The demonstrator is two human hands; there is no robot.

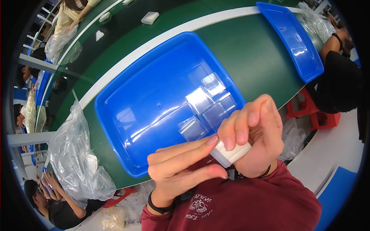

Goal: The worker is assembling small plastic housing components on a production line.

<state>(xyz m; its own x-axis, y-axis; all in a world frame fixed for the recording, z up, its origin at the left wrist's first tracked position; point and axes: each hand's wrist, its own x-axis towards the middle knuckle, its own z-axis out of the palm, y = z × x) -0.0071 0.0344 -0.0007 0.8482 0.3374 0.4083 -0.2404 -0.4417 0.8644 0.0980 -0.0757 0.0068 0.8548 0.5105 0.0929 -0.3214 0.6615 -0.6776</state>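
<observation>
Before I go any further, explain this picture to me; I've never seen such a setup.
There's no machine: these are a person's bare hands. The picture comes from a fisheye camera on their head, looking down, so straight edges bend. The right hand holds a small white object; the left hand is at its end. Beyond, a blue tray with clear plastic pieces rests on a green surface. A clear plastic bag is on the left.

Bright light; white glare on blue tray (154,82) and clear packets (199,99); fisheye bending toward rim, corners black.
</observation>
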